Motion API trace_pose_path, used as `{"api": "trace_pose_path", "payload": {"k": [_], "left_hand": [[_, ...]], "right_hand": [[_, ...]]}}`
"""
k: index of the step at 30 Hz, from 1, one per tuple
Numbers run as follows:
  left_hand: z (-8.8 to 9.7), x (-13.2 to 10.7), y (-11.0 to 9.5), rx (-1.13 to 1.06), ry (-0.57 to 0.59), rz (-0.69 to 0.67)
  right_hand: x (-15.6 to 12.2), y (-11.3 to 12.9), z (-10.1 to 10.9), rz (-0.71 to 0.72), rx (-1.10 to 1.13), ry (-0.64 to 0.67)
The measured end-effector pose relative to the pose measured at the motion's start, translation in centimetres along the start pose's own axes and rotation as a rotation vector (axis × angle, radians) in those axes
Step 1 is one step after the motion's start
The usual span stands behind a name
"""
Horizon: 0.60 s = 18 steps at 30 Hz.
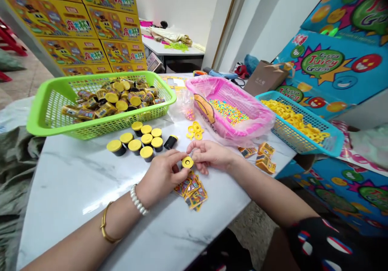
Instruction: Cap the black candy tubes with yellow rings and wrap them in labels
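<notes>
A small tub with a round yellow lid point(187, 163) sits between my two hands, a dark ring showing at the lid's middle. My left hand point(166, 169) is closed around its left side with thumb and fingers. On the other side, my right hand point(210, 156) has its fingers curled, thumb and forefinger at the lid's edge; whether they pinch something small is hidden. Beneath lies a loose pile of printed yellow cards point(195, 194). Several black tubs with yellow lids point(135, 145) stand to the left, and one black tub point(170, 142) lies tilted beside them.
Behind stand a green basket point(57, 129) of wrapped tubs, a pink basket point(242, 135) of coloured candy beads, and a blue basket point(333, 141) of yellow plastic pieces. Yellow rings point(195, 130) and card stacks point(265, 157) lie on the table point(121, 222). Cartons point(339, 64) rise at right.
</notes>
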<state>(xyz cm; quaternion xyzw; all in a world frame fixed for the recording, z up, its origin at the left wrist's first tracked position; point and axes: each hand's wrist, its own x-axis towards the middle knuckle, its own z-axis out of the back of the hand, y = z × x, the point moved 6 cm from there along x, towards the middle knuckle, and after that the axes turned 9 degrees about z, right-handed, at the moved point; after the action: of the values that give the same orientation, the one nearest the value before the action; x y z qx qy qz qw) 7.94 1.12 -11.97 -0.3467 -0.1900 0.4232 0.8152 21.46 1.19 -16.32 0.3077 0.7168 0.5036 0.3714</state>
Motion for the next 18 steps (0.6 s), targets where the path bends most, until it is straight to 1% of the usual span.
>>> {"api": "trace_pose_path", "payload": {"k": [2, 4, 6, 7, 8, 10, 11, 13, 15, 18], "left_hand": [[-0.4, 0.0, -0.1, 0.007, -0.004, -0.006], [-0.7, 0.0, 0.0, 0.017, -0.038, -0.012], [-0.9, 0.0, 0.0, 0.029, -0.071, -0.017], [-1.0, 0.0, 0.0, 0.038, -0.078, -0.016], [-1.1, -0.1, 0.1, 0.050, -0.070, -0.012], [-1.2, -0.2, 0.1, 0.093, -0.047, 0.000], [-1.0, -0.3, 0.0, 0.121, -0.042, -0.006], [-0.7, -0.5, -0.4, 0.178, -0.047, -0.019], [-0.4, -0.6, -0.9, 0.226, -0.062, -0.033], [-0.2, -0.9, -1.7, 0.278, -0.090, -0.039]], "right_hand": [[0.4, 0.1, -0.5, 0.022, -0.196, -0.052], [0.4, 0.5, -0.8, 0.089, -0.389, -0.168], [0.1, 0.8, -0.9, 0.152, -0.493, -0.255], [0.0, 0.7, -0.9, 0.159, -0.493, -0.261], [-0.1, 0.4, -1.0, 0.147, -0.460, -0.237], [-0.1, -0.3, -0.9, 0.117, -0.347, -0.199], [-0.2, -0.4, -0.7, 0.130, -0.299, -0.215], [-0.3, -0.2, -0.2, 0.203, -0.255, -0.281], [-0.5, 0.0, -0.2, 0.274, -0.280, -0.324], [-0.9, 0.1, -0.9, 0.302, -0.368, -0.297]]}}
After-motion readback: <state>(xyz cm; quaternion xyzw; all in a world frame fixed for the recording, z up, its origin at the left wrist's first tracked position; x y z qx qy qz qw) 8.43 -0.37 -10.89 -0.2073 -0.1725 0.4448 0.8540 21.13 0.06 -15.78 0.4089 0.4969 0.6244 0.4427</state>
